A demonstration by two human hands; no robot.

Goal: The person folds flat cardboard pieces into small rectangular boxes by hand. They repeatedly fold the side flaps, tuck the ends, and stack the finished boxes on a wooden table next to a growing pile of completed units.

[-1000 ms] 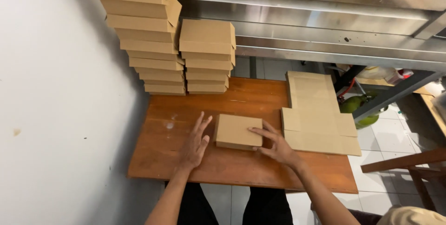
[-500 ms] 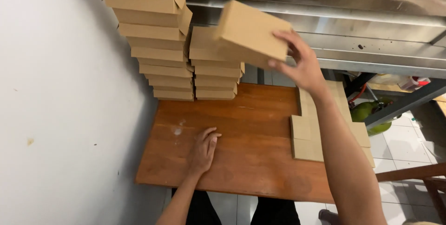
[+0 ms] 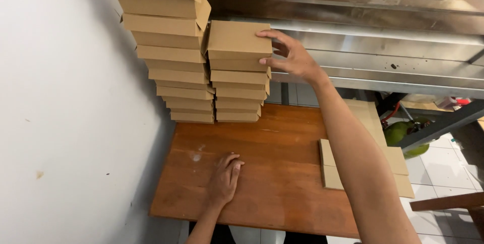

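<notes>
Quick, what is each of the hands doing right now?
Left hand: open, palm down on the wooden table, holding nothing.
Right hand: fingers on the top cardboard box of the shorter stack.

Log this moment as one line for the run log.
right hand: on top box of shorter stack | left hand: flat on wooden table | taller stack beside | flat cardboard at right
</notes>
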